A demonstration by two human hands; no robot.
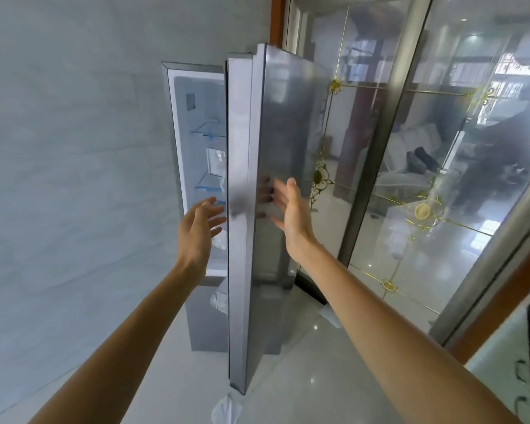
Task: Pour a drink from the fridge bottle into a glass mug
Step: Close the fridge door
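A tall silver fridge [196,316] stands against the wall with its door [276,148] swung partly out toward me. The lit white interior [199,117] shows glass shelves; no bottle or mug is visible. My left hand [198,231] reaches with spread fingers into the gap at the door's left edge, holding nothing. My right hand [288,209] is open, its fingers straight against or just off the door's outer face, where its reflection shows.
A pale tiled wall [74,179] fills the left. On the right are glass sliding doors [410,179] with gold trim and a brown frame. Glossy floor tiles [318,377] lie below, with crumpled plastic [225,408] near the door's bottom.
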